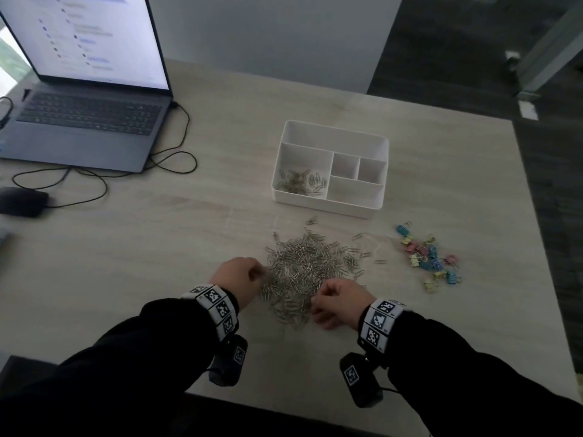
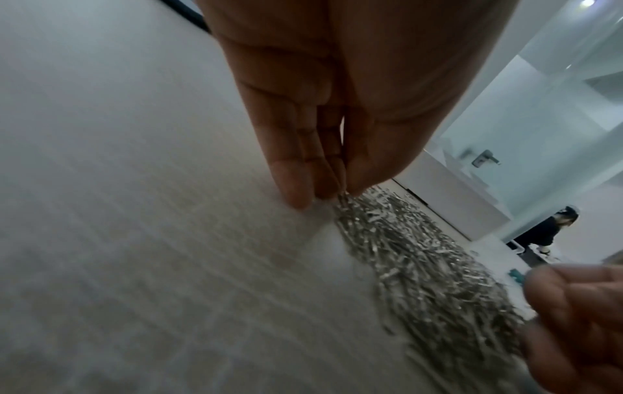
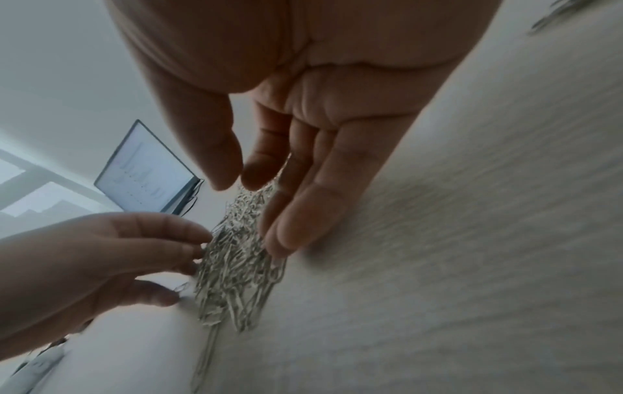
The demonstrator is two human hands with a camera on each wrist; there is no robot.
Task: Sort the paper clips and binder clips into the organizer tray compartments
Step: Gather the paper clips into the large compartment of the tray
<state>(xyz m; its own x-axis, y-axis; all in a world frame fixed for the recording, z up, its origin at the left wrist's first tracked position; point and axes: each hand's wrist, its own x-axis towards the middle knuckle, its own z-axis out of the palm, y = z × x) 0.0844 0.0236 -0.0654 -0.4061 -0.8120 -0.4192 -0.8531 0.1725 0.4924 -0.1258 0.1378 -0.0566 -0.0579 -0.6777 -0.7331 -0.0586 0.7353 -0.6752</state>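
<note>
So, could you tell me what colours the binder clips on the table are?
Pastel mix: blue, pink, yellow and green binder clips, clearest in the head view.

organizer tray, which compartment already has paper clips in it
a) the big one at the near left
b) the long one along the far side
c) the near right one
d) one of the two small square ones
a: in the head view the organizer tray holds a scatter of paper clips only in its large near-left compartment; the other compartments show bare white floors.
</note>
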